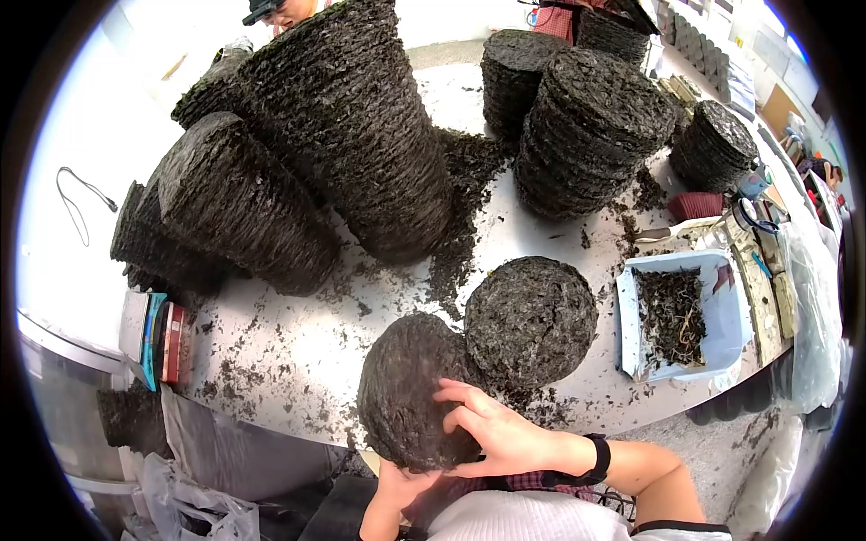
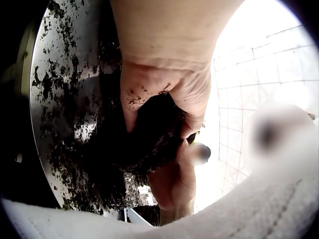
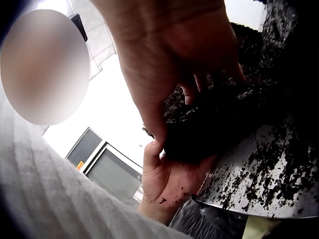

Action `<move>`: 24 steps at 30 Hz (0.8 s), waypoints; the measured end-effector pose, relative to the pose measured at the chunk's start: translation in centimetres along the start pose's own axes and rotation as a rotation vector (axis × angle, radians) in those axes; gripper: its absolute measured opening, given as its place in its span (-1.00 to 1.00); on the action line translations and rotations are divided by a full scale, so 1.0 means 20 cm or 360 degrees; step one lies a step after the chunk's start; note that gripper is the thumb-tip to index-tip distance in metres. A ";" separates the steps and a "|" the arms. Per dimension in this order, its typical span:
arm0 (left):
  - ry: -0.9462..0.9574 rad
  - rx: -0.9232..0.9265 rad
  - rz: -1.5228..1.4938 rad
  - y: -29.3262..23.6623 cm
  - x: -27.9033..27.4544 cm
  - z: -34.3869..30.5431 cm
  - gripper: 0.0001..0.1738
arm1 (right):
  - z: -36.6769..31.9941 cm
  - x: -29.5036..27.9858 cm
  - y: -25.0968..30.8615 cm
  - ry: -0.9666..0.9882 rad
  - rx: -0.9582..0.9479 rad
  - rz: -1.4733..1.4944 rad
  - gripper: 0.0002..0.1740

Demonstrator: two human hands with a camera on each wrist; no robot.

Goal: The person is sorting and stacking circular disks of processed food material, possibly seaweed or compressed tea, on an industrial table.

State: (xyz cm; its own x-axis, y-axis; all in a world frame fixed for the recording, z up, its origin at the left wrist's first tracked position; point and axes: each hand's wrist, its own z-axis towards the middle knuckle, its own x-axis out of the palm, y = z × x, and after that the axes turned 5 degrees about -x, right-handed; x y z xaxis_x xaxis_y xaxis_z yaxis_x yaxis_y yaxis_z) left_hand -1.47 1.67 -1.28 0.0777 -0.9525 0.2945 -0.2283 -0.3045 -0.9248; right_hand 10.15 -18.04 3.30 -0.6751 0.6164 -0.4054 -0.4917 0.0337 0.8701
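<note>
A dark round dried seaweed cake is tilted up at the table's near edge, between both hands. My left hand grips its lower edge from below; in the left wrist view the thumb and fingers of that hand curl round the rim. Bent fingers of my right hand lie on the upper face of the cake, with the thumb at its near rim, close to the left thumb in the right wrist view. Flat on the table, just right of the held one, lies a pile of round seaweed cakes, partly overlapped by it.
Tall leaning stacks of seaweed cakes stand at the back left, more stacks at the back right. A blue plastic basin with seaweed scraps sits at the right, near a brush. Crumbs litter the white table. Other people stand across it.
</note>
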 end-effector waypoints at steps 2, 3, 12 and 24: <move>-0.0037 0.0042 0.0030 -0.01 0.00 0.00 -0.15 | -0.01 -0.01 0.00 -0.0010 -0.0002 0.0009 -0.52; -0.0059 0.0019 0.0052 -0.02 -0.01 0.00 -0.14 | -0.01 -0.01 0.00 -0.0049 0.0049 0.0070 -0.52; -0.0221 0.0170 -0.0091 0.03 -0.06 -0.03 -0.06 | -0.24 -0.17 -0.11 -0.1673 0.0706 0.0652 -0.54; -0.0209 0.0044 -0.0142 0.00 0.06 0.00 -0.15 | -0.09 0.08 0.06 -0.0284 -0.0015 -0.0305 -0.47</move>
State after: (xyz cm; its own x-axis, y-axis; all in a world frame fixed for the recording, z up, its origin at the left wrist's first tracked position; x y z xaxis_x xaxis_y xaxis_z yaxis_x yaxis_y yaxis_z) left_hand -1.34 0.55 -0.95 0.2234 -0.9122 0.3435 -0.1879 -0.3861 -0.9031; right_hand 7.48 -18.42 3.07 -0.4622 0.7284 -0.5059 -0.6067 0.1564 0.7794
